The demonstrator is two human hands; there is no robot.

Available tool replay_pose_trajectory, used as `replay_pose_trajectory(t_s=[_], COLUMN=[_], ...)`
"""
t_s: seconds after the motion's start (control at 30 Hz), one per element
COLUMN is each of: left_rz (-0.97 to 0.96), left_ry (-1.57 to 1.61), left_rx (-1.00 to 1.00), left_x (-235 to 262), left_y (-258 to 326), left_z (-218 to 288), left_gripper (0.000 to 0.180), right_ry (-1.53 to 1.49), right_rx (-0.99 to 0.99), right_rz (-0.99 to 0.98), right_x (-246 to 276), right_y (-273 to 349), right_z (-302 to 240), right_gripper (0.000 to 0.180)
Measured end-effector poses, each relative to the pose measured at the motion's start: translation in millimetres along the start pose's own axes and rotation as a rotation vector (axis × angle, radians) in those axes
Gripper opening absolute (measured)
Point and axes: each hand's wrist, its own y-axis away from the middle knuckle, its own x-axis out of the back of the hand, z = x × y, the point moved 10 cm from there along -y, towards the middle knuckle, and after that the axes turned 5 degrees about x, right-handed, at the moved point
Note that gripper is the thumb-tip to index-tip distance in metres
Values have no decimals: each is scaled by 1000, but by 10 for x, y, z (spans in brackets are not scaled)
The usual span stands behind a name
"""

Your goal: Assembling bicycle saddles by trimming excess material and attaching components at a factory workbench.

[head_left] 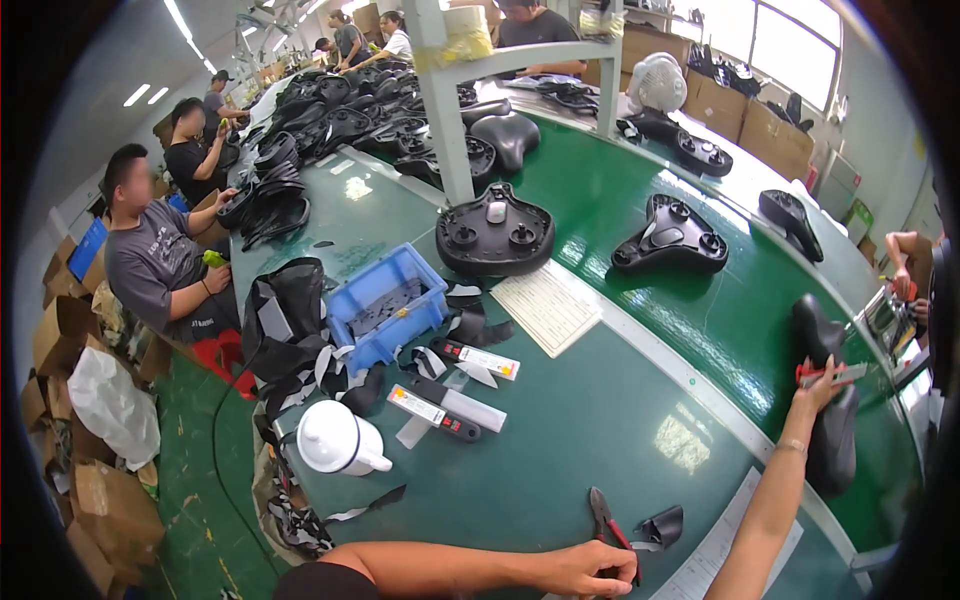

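Observation:
At the bottom of the view, my left hand (592, 569) closes around the red handles of a pair of cutters (602, 508), whose dark jaws point away from me on the green tabletop. A small black scrap piece (663, 526) lies just right of them. My right arm reaches out over the green belt at the right. My right hand (822, 388) is closed on a red and silver tool (846, 374), its exact kind too small to tell. Glossy black bicycle saddle parts lie beyond the hand (815, 328) and beneath it (834, 450).
Upturned saddles (495, 235) (672, 238) rest ahead. On the table are a blue bin (388, 305), a white enamel mug (338, 440), putty knives (435, 412), paper sheets (545, 308) and black scraps. A grey post (447, 120) rises ahead; co-workers sit left, and another person's hands show far right.

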Motion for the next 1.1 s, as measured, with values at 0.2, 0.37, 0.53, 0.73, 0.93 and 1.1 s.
replay_pose_trajectory(t_s=[0.2,0.37,0.53,0.73,0.93,1.1], left_rz=[-18,0,767,841,797,782], left_ry=[130,437,-99,-478,-353,-335], left_rx=[-18,-168,-571,-503,-456,-456], left_x=[-78,13,663,559,582,567], left_y=[-40,-115,559,416,345,247], left_z=[-147,-82,273,371,285,162], left_gripper=[19,36,70,64,59,62], right_ry=[356,1276,875,1065,395,407], right_rx=[-145,1011,503,-186,-575,-164], right_rz=[-328,-1153,-1515,-463,-252,-142], right_x=[39,-911,-919,727,677,886], right_y=[901,3057,3850,1765,1151,692], right_z=[-1337,-2752,-2714,-1735,-811,-754], right_gripper=[42,38,40,53,59,56])
